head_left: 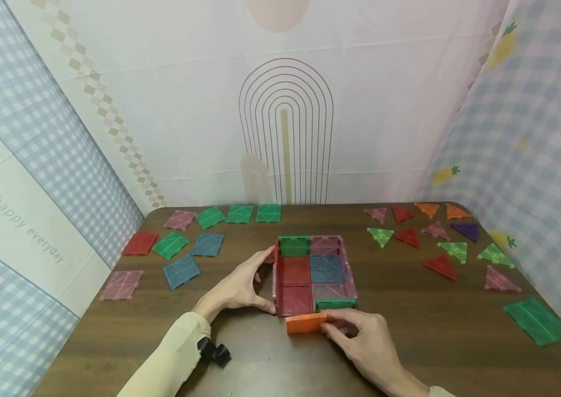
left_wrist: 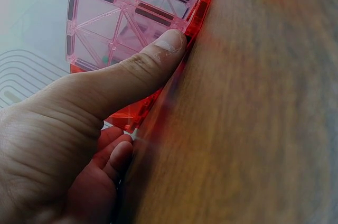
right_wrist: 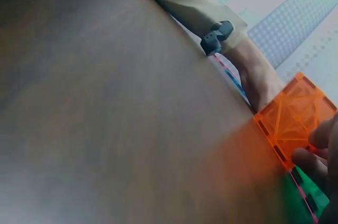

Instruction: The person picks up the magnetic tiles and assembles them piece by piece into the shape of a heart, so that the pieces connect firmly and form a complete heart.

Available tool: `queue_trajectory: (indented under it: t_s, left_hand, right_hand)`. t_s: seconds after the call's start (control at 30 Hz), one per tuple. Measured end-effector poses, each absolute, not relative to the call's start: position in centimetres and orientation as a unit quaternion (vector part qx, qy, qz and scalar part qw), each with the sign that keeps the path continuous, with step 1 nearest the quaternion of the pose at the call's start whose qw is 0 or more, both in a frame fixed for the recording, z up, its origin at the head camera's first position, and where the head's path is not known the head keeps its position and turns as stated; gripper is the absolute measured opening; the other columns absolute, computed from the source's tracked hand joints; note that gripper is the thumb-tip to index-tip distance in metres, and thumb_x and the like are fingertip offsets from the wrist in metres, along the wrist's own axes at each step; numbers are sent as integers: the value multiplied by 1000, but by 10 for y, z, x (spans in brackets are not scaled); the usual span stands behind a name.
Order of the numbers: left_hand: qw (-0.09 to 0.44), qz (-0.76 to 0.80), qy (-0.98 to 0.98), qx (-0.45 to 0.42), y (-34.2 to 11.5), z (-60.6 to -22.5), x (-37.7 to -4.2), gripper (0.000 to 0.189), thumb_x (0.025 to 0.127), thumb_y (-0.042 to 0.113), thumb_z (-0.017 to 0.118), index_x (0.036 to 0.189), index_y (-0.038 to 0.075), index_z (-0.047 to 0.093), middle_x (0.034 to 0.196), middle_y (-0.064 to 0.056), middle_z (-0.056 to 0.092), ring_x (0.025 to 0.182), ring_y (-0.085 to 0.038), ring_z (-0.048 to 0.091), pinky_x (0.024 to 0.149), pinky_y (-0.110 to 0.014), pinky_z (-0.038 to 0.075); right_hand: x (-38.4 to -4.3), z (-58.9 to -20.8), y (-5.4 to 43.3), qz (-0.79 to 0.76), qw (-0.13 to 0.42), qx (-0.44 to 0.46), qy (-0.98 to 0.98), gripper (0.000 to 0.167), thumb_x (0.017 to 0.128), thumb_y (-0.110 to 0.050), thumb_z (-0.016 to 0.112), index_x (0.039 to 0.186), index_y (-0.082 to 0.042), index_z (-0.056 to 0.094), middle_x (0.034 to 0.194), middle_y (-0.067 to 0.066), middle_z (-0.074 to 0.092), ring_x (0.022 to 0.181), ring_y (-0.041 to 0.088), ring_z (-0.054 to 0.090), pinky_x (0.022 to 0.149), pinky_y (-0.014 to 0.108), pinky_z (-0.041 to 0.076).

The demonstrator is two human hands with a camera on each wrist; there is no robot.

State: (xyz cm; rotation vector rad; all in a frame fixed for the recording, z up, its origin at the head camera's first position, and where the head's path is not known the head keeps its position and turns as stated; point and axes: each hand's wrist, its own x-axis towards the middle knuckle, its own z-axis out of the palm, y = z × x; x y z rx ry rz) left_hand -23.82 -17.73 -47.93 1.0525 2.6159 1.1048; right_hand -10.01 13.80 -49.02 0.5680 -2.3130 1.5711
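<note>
A low open box of see-through magnetic tiles (head_left: 275,281) sits mid-table, with red, pink and blue tiles as its floor. My left hand (head_left: 241,284) braces its left side, thumb by the front corner and fingers toward the back. Up close in the left wrist view, the thumb (left_wrist: 132,71) lies along an upright pink wall tile (left_wrist: 95,26). An orange square tile (head_left: 302,323) is pinched upright in my right hand (head_left: 362,336), just before the front left side, where the box has no wall. Beside that gap stands a green front wall tile (head_left: 335,304).
Loose square tiles, such as a red one (head_left: 140,243) and a blue one (head_left: 181,271), lie at the left. Triangle tiles, among them a purple one (head_left: 465,231), spread over the right, near a green rectangle tile (head_left: 538,321). A patterned cloth (head_left: 201,110) hangs behind the table.
</note>
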Motion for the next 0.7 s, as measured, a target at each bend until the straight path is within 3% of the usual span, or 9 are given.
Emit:
queue_trajectory:
  t_s: [0.3, 0.53, 0.7]
  left_hand:
    - [65, 366, 864, 340, -178, -478, -237, 141, 72, 39, 108, 179, 13, 20, 169, -8, 46, 120, -22, 59, 92, -32, 56]
    - [62, 368, 862, 344, -178, -476, -238, 142, 71, 37, 109, 178, 10, 21, 170, -10, 46, 122, -23, 59, 92, -32, 57]
    - [62, 370, 860, 345, -177, -477, -238, 142, 70, 35, 110, 178, 9, 21, 169, -11, 46, 120, -23, 59, 91, -31, 56]
  right_hand:
    - [-100, -486, 115, 561, 138, 159, -801, 18, 91, -3, 91, 105, -13, 87, 92, 0, 84, 73, 7, 80, 64, 25, 65]
    - [-103, -484, 110, 532, 164, 148, -818, 19, 90, -1, 92, 90, -19, 84, 80, -9, 81, 64, 5, 76, 58, 21, 61]
    - [-101, -484, 116, 512, 197, 181, -817, 20, 90, -3, 93, 90, -21, 83, 82, -13, 80, 64, -1, 72, 57, 17, 59]
